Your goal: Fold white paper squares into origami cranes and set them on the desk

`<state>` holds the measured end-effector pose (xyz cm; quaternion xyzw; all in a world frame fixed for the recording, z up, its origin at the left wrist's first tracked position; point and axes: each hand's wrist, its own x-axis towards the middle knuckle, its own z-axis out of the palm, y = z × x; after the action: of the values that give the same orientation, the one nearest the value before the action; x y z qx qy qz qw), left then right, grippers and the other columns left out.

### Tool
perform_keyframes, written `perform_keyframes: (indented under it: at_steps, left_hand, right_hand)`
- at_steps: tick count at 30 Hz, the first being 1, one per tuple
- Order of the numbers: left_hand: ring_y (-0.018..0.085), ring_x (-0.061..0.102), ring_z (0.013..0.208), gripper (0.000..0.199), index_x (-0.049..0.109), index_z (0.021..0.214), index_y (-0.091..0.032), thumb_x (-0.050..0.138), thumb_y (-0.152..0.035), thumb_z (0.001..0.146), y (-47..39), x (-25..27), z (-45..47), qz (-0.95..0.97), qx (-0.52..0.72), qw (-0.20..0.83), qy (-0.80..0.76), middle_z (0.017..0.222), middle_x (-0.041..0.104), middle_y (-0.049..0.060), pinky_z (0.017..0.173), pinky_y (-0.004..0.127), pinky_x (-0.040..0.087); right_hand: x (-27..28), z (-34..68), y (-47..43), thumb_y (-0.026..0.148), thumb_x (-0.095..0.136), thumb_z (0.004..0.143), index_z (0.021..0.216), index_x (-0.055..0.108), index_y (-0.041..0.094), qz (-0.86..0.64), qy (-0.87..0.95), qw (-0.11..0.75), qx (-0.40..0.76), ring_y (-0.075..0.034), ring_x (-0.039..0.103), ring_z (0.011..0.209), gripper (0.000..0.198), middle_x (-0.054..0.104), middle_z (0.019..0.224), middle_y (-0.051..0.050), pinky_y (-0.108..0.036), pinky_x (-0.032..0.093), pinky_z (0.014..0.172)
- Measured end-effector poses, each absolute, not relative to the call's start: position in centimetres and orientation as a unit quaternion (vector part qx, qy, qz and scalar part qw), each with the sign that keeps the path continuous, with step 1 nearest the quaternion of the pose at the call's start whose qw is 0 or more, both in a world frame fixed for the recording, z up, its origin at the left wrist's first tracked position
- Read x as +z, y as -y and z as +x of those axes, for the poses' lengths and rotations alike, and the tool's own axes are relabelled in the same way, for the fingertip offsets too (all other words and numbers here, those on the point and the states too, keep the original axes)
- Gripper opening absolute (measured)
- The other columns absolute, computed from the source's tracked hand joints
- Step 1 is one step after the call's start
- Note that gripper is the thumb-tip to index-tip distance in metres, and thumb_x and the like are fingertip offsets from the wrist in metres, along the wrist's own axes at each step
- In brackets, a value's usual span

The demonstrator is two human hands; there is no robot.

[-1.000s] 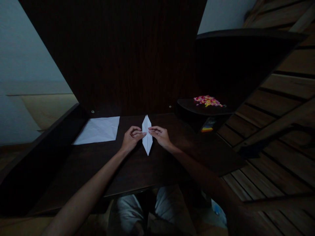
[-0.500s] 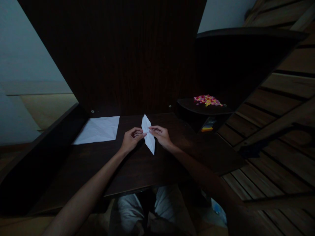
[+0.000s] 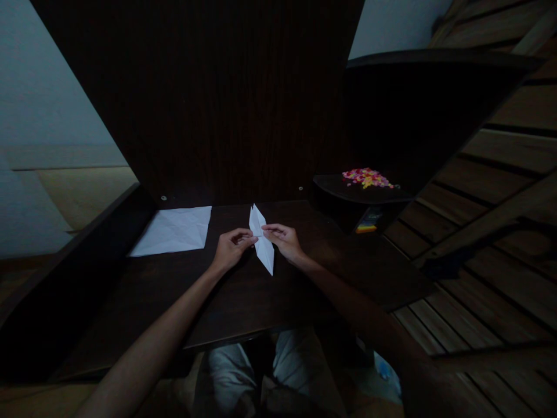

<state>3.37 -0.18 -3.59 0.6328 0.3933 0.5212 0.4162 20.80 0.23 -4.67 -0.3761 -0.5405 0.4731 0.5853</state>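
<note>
Our left hand [image 3: 230, 248] and right hand [image 3: 286, 240] each pinch the middle of a folded white paper [image 3: 266, 255] over the dark wooden worktop [image 3: 261, 305]. To our left lies a creased white sheet [image 3: 174, 231].

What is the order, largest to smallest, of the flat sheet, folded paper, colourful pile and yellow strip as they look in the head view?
1. Flat sheet
2. Folded paper and colourful pile: too close to rank; one looks taller, the other wider
3. Yellow strip
</note>
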Motion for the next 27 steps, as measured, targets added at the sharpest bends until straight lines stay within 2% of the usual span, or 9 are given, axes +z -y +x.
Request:
perform_keyframes:
  at_steps: [3, 10, 18, 23, 27]
  left_hand:
    - [0.015, 0.062, 0.06, 0.028, 0.068, 0.076, -0.014, 0.076, -0.038, 0.064, 0.3, -3.36, 3.38, 0.632, 0.523, 0.409, -0.4, 0.068, 0.067, 0.002, 0.061, 0.027, 0.051]
    - [0.015, 0.062, 0.066, 0.028, 0.067, 0.074, -0.015, 0.077, -0.038, 0.063, 0.45, -2.96, 3.54, 0.618, 0.527, 0.427, -0.398, 0.072, 0.068, 0.002, 0.065, 0.027, 0.049]
    - [0.01, 0.059, 0.061, 0.034, 0.052, 0.08, -0.019, 0.078, -0.031, 0.062, -0.08, -3.64, 3.82, 0.565, 0.57, 0.479, -0.356, 0.064, 0.062, -0.004, 0.062, 0.022, 0.046]
    - [0.011, 0.057, 0.063, 0.024, 0.061, 0.075, -0.016, 0.075, -0.032, 0.065, 0.21, -3.07, 3.67, 0.602, 0.552, 0.442, -0.369, 0.068, 0.062, -0.001, 0.061, 0.022, 0.044]
    - [0.013, 0.059, 0.066, 0.027, 0.066, 0.082, -0.015, 0.075, -0.035, 0.065, 0.4, -2.85, 3.68, 0.601, 0.532, 0.459, -0.381, 0.07, 0.065, 0.001, 0.062, 0.024, 0.045]
  right_hand:
    - [-4.81, 20.72, -0.29, 0.04, 0.075, 0.063, 0.084, 0.071, 0.017, -0.378, 0.55, 0.588, 0.457, -0.016, 0.064, 0.073, 0.031, 0.07, 0.081, -0.005, -0.027, 0.05, 0.068]
    - [-5.11, 20.59, -0.32, 0.039, 0.074, 0.065, 0.085, 0.071, 0.017, -0.378, 0.561, 0.59, 0.44, -0.016, 0.064, 0.074, 0.03, 0.071, 0.084, -0.006, -0.027, 0.05, 0.067]
    - [-5.06, 20.44, -0.28, 0.035, 0.075, 0.063, 0.081, 0.071, 0.018, -0.377, 0.571, 0.593, 0.425, -0.014, 0.061, 0.069, 0.025, 0.069, 0.079, -0.005, -0.026, 0.05, 0.064]
    - [-5.08, 20.41, -0.2, 0.034, 0.075, 0.064, 0.079, 0.07, 0.018, -0.366, 0.567, 0.603, 0.425, -0.013, 0.059, 0.067, 0.023, 0.067, 0.076, -0.004, -0.025, 0.048, 0.062]
    - [-4.93, 20.41, -0.06, 0.036, 0.075, 0.064, 0.082, 0.07, 0.018, -0.368, 0.575, 0.593, 0.427, -0.014, 0.06, 0.07, 0.026, 0.067, 0.078, -0.003, -0.026, 0.049, 0.064]
